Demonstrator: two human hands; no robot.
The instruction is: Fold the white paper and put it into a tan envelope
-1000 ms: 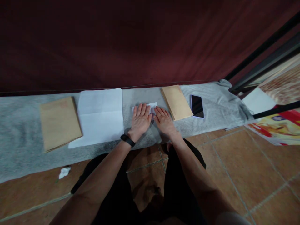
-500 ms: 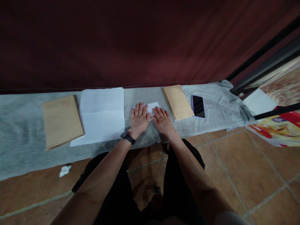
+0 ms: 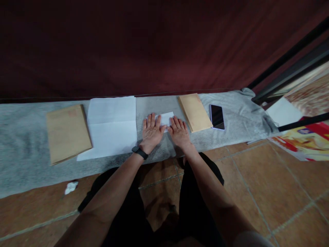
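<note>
A small folded white paper (image 3: 166,118) lies on the grey cloth, partly covered by both hands. My left hand (image 3: 152,132) rests flat over its left part, fingers stretched out, a dark watch on the wrist. Flat on its right part is my right hand (image 3: 179,133), fingers also extended. The two thumbs come close to each other near the paper's lower edge. Left of my hands lies a stack of larger white sheets (image 3: 113,127) with a crease across the middle. To the right is a stack of brown envelopes (image 3: 195,112).
Another stack of brown envelopes (image 3: 68,133) overlaps the white sheets at the left. A phone (image 3: 217,117) lies right of the envelopes. The grey cloth (image 3: 23,147) covers a narrow surface against a dark red curtain (image 3: 154,44). Crumpled tissue (image 3: 71,187) is on the tiled floor.
My right hand's fingers have shifted slightly right and upward on the small paper, showing a bit more of it. My left hand stays nearly in place, pressed flat.
</note>
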